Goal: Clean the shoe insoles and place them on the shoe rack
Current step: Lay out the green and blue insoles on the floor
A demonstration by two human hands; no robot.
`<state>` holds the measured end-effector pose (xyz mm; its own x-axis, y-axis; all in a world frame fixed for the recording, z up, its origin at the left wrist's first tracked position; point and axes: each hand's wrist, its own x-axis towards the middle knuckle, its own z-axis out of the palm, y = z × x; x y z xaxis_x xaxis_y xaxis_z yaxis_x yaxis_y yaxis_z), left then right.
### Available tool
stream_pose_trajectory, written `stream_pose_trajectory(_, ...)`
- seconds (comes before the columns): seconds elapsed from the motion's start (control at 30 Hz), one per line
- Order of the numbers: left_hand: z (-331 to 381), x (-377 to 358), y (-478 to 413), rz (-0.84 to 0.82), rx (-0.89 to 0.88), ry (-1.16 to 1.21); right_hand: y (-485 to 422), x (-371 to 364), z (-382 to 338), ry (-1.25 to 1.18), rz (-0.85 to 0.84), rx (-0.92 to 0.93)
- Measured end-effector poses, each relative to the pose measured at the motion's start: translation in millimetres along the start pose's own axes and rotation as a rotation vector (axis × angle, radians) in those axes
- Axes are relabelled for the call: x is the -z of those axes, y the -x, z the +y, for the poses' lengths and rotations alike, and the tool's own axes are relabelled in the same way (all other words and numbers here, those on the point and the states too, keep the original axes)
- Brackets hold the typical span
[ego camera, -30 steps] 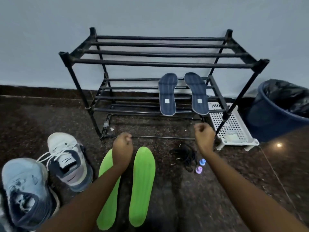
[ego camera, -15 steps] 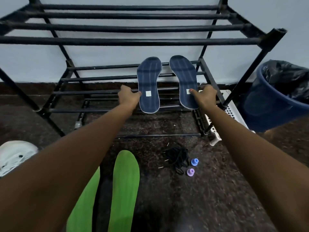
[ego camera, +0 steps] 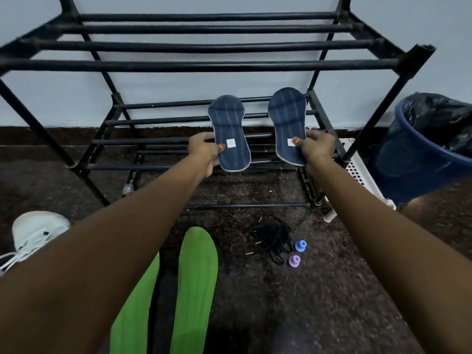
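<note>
The left insole and the right insole are sitting at the lower bars of the rack; we cannot tell if they are resting on them or held just above. Our left hand and right hand are each pinching one near the heel, thumb on top, fingers curling under. We are judging that a thin insole, held by one end only, is risking to sag and slip between the bars to the floor. The upper bars are hanging close over our hands. Below our arms the green insoles, a lace, two caps and a shoe are lying; a bin is standing on the right.
</note>
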<state>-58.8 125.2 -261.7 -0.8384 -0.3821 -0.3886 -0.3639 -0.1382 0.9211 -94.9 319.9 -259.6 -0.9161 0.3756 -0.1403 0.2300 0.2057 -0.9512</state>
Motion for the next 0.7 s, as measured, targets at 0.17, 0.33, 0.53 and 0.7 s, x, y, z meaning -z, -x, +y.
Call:
stream_pose_trajectory(0.17,-1,18,37,-0.016,-0.017,0.047,29,20,3,-0.126,-0.014,-0.016)
stream_pose_trajectory(0.33,-11,39,83,-0.052,-0.056,0.102,78,46,12,-0.286,-0.072,-0.047)
stream_pose_trajectory(0.53,-56,69,140,-0.109,-0.054,0.087,141,76,56,-0.307,-0.113,-0.081)
stream_pose_trajectory(0.7,-111,84,183,-0.154,0.021,0.046,187,97,118,-0.246,-0.129,-0.137)
